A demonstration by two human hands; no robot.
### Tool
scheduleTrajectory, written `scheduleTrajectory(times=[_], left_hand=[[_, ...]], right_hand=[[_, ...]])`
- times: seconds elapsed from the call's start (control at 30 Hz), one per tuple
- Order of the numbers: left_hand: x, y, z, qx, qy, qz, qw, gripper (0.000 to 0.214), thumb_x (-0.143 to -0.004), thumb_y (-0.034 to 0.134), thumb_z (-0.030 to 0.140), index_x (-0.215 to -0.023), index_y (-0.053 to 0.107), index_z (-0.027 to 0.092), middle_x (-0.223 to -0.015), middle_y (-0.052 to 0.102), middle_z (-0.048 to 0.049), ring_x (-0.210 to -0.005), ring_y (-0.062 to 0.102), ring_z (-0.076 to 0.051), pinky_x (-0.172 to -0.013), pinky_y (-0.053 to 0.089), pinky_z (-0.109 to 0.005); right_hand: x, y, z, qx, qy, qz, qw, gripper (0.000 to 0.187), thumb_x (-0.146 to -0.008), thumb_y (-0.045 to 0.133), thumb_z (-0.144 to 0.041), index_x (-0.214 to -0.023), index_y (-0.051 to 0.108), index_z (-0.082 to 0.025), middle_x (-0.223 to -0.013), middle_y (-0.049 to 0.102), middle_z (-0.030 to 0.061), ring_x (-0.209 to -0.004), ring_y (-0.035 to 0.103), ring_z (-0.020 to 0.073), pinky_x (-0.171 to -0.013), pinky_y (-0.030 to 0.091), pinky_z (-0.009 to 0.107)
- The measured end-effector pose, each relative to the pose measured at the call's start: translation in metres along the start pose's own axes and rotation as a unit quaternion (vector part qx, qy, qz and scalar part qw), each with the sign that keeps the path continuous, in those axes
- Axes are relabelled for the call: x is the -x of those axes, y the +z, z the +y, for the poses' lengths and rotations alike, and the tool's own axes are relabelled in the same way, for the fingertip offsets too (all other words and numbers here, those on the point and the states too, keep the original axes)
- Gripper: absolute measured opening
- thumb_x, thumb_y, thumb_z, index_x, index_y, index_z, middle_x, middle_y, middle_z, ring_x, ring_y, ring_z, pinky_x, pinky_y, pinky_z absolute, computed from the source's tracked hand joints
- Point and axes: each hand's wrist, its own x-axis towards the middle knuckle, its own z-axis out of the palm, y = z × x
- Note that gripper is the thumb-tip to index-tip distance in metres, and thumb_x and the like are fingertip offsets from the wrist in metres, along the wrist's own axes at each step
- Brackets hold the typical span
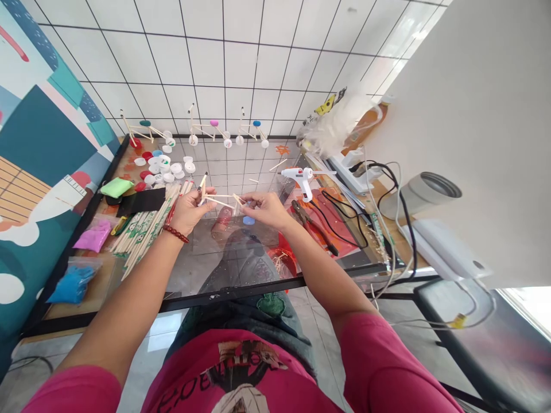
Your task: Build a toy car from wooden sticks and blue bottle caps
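Between my two hands, above the glass table (189,281), is a small bicycle-like frame made of thin wooden sticks (220,198). My left hand (191,205) pinches its left end, where an upright stick with a dark tip rises. The fingers of my right hand (263,207) are closed on the right end, at a short slanting stick. My fingertips partly hide both ends. A blue bottle cap (248,220) lies on the glass just below the right hand.
Three stick bicycles with cap wheels (210,131) stand along the back edge. Bottle caps (161,164), packaged chopsticks (144,232) and clay bags (74,282) lie left. A glue gun (301,179), pliers (314,226) and cables (344,212) occupy the right, near a power strip (355,172).
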Motion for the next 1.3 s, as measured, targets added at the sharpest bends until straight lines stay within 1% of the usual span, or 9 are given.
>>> scheduleTrajectory(times=[0.4, 0.63, 0.8, 0.87, 0.93, 1.0, 1.07, 1.2, 1.3], left_hand=[[0.003, 0.001, 0.004, -0.010, 0.004, -0.004, 1.000, 0.056, -0.060, 0.091, 0.045, -0.107, 0.076, 0.017, -0.116, 0.076, -0.0108, -0.105, 0.068, -0.025, -0.092, 0.055, -0.037], [-0.002, -0.003, 0.003, -0.003, 0.029, -0.001, 1.000, 0.079, -0.054, 0.094, 0.044, -0.124, 0.068, 0.020, -0.134, 0.068, -0.0131, -0.134, 0.058, -0.032, -0.111, 0.048, -0.044], [0.033, -0.014, 0.028, -0.101, 0.055, 0.029, 0.993, 0.087, -0.063, 0.092, 0.036, -0.142, 0.058, 0.025, -0.152, 0.055, -0.0138, -0.147, 0.047, -0.033, -0.122, 0.037, -0.045], [0.059, -0.012, 0.042, -0.171, 0.089, 0.073, 0.978, 0.072, -0.070, 0.087, 0.036, -0.136, 0.063, 0.026, -0.143, 0.062, -0.0119, -0.136, 0.057, -0.032, -0.117, 0.044, -0.045], [0.081, -0.005, 0.052, -0.236, 0.121, 0.110, 0.958, 0.039, -0.079, 0.079, 0.038, -0.116, 0.074, 0.028, -0.121, 0.072, -0.0080, -0.110, 0.069, -0.028, -0.099, 0.055, -0.042], [0.091, 0.009, 0.055, -0.239, 0.090, 0.075, 0.964, 0.020, -0.088, 0.069, 0.040, -0.100, 0.078, 0.027, -0.094, 0.077, -0.0050, -0.082, 0.072, -0.023, -0.078, 0.059, -0.037], [0.087, 0.023, 0.054, -0.236, 0.065, 0.058, 0.968, 0.024, -0.092, 0.064, 0.040, -0.106, 0.077, 0.027, -0.075, 0.074, -0.0019, -0.065, 0.069, -0.021, -0.070, 0.057, -0.036], [0.058, 0.041, 0.052, -0.296, 0.110, 0.052, 0.948, 0.035, -0.093, 0.063, 0.037, -0.124, 0.073, 0.024, -0.073, 0.075, -0.0021, -0.065, 0.069, -0.022, -0.072, 0.053, -0.034], [0.041, 0.045, 0.054, -0.341, 0.112, 0.027, 0.933, 0.037, -0.095, 0.059, 0.037, -0.125, 0.073, 0.021, -0.073, 0.076, -0.0040, -0.061, 0.066, -0.022, -0.067, 0.050, -0.034]], right_hand=[[-0.002, 0.004, 0.002, 0.021, 0.021, 0.023, 0.999, 0.025, -0.076, 0.070, -0.028, -0.096, 0.081, -0.019, -0.080, 0.075, -0.0005, -0.065, 0.055, 0.0109, -0.064, 0.043, 0.022], [-0.002, 0.005, -0.001, 0.006, 0.038, 0.028, 0.999, 0.027, -0.076, 0.072, -0.032, -0.099, 0.078, -0.018, -0.082, 0.074, 0.0000, -0.063, 0.054, 0.0101, -0.063, 0.042, 0.022], [-0.001, 0.004, -0.003, -0.007, 0.047, 0.028, 0.999, 0.029, -0.076, 0.072, -0.030, -0.102, 0.079, -0.017, -0.079, 0.073, -0.0004, -0.061, 0.054, 0.0095, -0.063, 0.043, 0.022], [0.000, 0.004, -0.004, -0.013, 0.047, 0.028, 0.998, 0.030, -0.076, 0.072, -0.028, -0.103, 0.079, -0.017, -0.075, 0.071, -0.0016, -0.060, 0.053, 0.0092, -0.062, 0.042, 0.021], [0.001, 0.004, -0.004, -0.017, 0.044, 0.028, 0.999, 0.029, -0.077, 0.072, -0.028, -0.102, 0.079, -0.017, -0.070, 0.069, -0.0027, -0.059, 0.052, 0.0091, -0.060, 0.040, 0.021], [0.002, 0.006, -0.005, -0.020, 0.038, 0.027, 0.999, 0.027, -0.076, 0.072, -0.028, -0.100, 0.079, -0.017, -0.067, 0.067, -0.0036, -0.058, 0.051, 0.0090, -0.058, 0.040, 0.021], [0.003, 0.007, -0.007, -0.026, 0.033, 0.027, 0.999, 0.026, -0.076, 0.071, -0.027, -0.099, 0.078, -0.018, -0.067, 0.067, -0.0040, -0.057, 0.050, 0.0090, -0.058, 0.040, 0.021], [0.005, 0.010, -0.009, -0.033, 0.030, 0.028, 0.999, 0.022, -0.076, 0.070, -0.027, -0.096, 0.076, -0.018, -0.071, 0.068, -0.0033, -0.057, 0.053, 0.0091, -0.059, 0.042, 0.022], [0.005, 0.012, -0.007, -0.052, 0.028, 0.031, 0.998, 0.023, -0.076, 0.069, -0.028, -0.098, 0.072, -0.019, -0.077, 0.071, -0.0016, -0.058, 0.056, 0.0097, -0.060, 0.044, 0.023]])
